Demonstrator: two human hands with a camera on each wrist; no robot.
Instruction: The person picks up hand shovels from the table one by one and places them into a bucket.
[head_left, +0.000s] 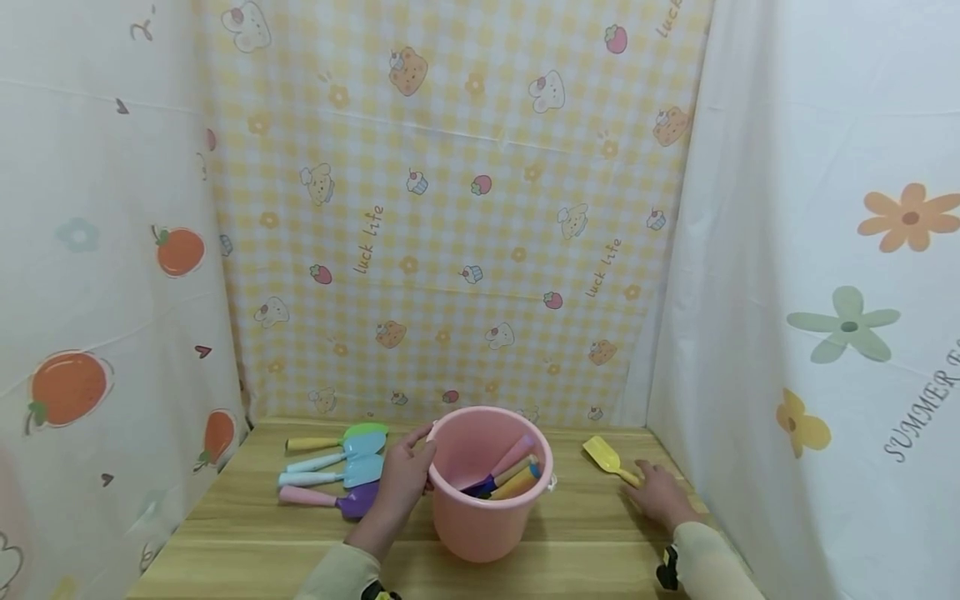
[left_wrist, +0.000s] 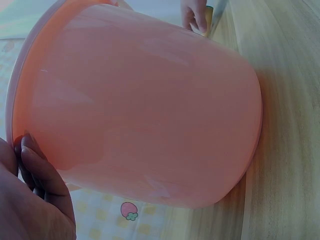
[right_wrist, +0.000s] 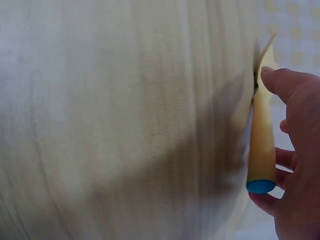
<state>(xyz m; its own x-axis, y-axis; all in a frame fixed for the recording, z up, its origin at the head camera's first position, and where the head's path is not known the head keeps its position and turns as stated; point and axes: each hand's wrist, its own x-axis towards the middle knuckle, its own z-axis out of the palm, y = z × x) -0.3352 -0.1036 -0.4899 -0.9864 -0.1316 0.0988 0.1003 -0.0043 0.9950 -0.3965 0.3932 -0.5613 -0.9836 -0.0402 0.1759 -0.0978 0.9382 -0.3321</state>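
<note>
A pink bucket [head_left: 480, 525] stands upright on the wooden table, with several toy garden tools inside, a pink handle [head_left: 515, 454] and a yellow handle [head_left: 516, 482] among them. My left hand [head_left: 407, 477] holds the bucket's left rim; in the left wrist view its fingers [left_wrist: 44, 172] lie just beneath the lip. To the right lies a yellow toy shovel [head_left: 602, 454], blade pointing away. My right hand [head_left: 662, 493] grips its handle. From the right wrist, the thumb [right_wrist: 280, 80] is at the shovel's neck and the fingers curl beside the blue-ended handle [right_wrist: 261, 145].
Left of the bucket lie several more toy tools: a green one [head_left: 365, 430] with a yellow handle, light blue ones [head_left: 364, 471] and a purple shovel [head_left: 360, 500] with a pink handle. Printed curtains [head_left: 450, 208] enclose the table [head_left: 247, 533] at the back and both sides.
</note>
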